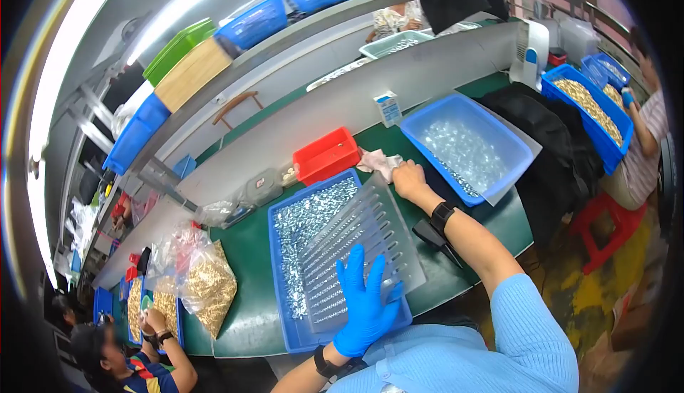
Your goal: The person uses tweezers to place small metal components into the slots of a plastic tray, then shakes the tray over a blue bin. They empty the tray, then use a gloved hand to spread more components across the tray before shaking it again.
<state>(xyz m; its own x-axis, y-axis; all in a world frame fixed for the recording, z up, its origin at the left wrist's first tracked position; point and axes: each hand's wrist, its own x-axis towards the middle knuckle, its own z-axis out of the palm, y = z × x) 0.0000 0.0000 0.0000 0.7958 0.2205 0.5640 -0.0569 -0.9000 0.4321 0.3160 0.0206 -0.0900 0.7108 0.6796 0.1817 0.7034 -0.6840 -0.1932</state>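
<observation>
My left hand [367, 304], in a blue glove, lies with fingers spread over a clear ridged plastic tray [385, 215]. Rows of small parts sit in the tray's grooves. The tray rests tilted across a blue bin [273, 250] full of small shiny silver metal pieces. Further off to the right, my bare right hand [412, 181] is closed on a crumpled pinkish-white cloth [377, 163] on the green table. The cloth lies beside a red bin [326, 155]; the fingertips are partly hidden.
Right of my right hand stands a blue bin [527, 156] of silver parts under a clear sheet. A black object [436, 242] lies under my right forearm. Bags of gold-coloured parts [212, 286] sit left. Co-workers [135, 364] sit at both sides. A shelf [274, 44] hangs above.
</observation>
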